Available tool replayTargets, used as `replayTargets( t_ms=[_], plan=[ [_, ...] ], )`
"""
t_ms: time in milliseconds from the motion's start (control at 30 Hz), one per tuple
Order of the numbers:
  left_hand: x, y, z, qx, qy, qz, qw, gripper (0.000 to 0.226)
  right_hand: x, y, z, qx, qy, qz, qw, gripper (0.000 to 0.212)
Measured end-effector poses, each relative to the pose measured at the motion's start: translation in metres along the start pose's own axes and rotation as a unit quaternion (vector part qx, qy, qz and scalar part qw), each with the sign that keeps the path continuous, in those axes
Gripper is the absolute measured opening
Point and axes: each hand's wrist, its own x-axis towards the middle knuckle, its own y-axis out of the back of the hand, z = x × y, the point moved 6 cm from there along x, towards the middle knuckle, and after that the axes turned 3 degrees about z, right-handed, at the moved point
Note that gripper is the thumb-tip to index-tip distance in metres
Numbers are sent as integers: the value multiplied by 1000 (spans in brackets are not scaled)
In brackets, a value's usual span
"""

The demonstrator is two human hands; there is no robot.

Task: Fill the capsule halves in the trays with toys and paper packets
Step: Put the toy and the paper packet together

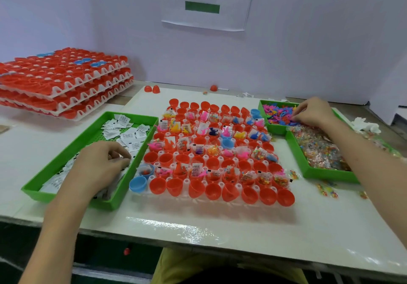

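Head view: left of the capsule tray [186,181], my left hand [99,165] pinches flimsy, featherlight paper packets [132,134], best lifted by an edge; right of it, my right hand [315,111] pinches small, probably rubbery toys [277,113], easiest taken by a limb.

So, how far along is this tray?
Roughly half: the middle rows of red plastic capsule halves are filled. The left hand picks white paper packets from a green tray, the right hand small coloured toys. The nearest row, the farthest row and scattered others are empty.
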Motion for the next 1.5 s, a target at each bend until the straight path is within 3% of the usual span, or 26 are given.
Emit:
replayTargets(
  t_ms=[100,267,467,600,767,867,967,1133,1300,1500],
  plan=[
    [-2,3,-2,-38,-1,15,999,22,-4,10,1,35,-11,35,999,24],
    [-4,11,-6,-77,-6,67,995,29,-7,23,2,150,3,56,987,10],
    [-5,25,-12,-156,-18,157,975,38,-14,33,0,267,0,41,963,12],
    [-9,33,-9,-213,-39,197,956,40,-28,41,-18,373,30,1,927,11],
    [-21,31,42,-359,-75,230,901,32,-83,61,-75,479,146,-68,863,24],
    [-29,9,93,-457,-106,209,858,25,-130,75,-105,522,223,-83,819,25],
    [-36,-18,140,-523,-119,167,827,20,-170,87,-115,550,257,-31,794,25],
    [-47,-56,172,-569,-80,164,802,20,-206,78,-99,625,203,79,750,17],
    [-55,-67,180,-562,-62,159,810,20,-209,70,-86,632,177,83,750,18],
    [-55,-67,189,-600,-32,135,788,20,-209,59,-81,628,192,36,753,20]
  ],
)
